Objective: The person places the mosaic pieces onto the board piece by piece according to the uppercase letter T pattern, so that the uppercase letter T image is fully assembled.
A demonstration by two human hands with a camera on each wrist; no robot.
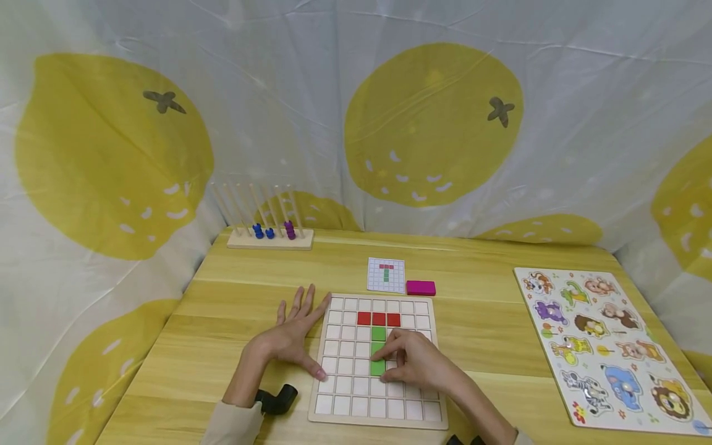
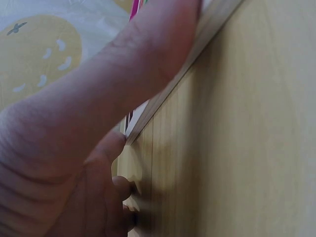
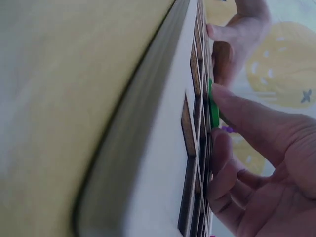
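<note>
A square wooden grid board [image 1: 319, 395] lies on the table, holding three red tiles [image 1: 379, 319] in a row and green tiles [image 1: 378, 334] in a column below the middle one. My right hand [image 1: 424, 364] pinches the lowest green tile [image 1: 377, 369] between thumb and forefinger, over the column. In the right wrist view that green tile [image 3: 214, 109] shows edge-on at the fingertips. My left hand [image 1: 292, 337] is spread along the board's left side, thumb on its edge and forefinger at the upper corner. Part of the column is hidden by the right fingers.
Behind the board lie a pattern card [image 1: 386, 275] with a red and green T and a magenta block [image 1: 421, 288]. A peg stand [image 1: 270, 241] with blue and purple beads is at the back left. An animal puzzle [image 1: 614, 346] lies at the right.
</note>
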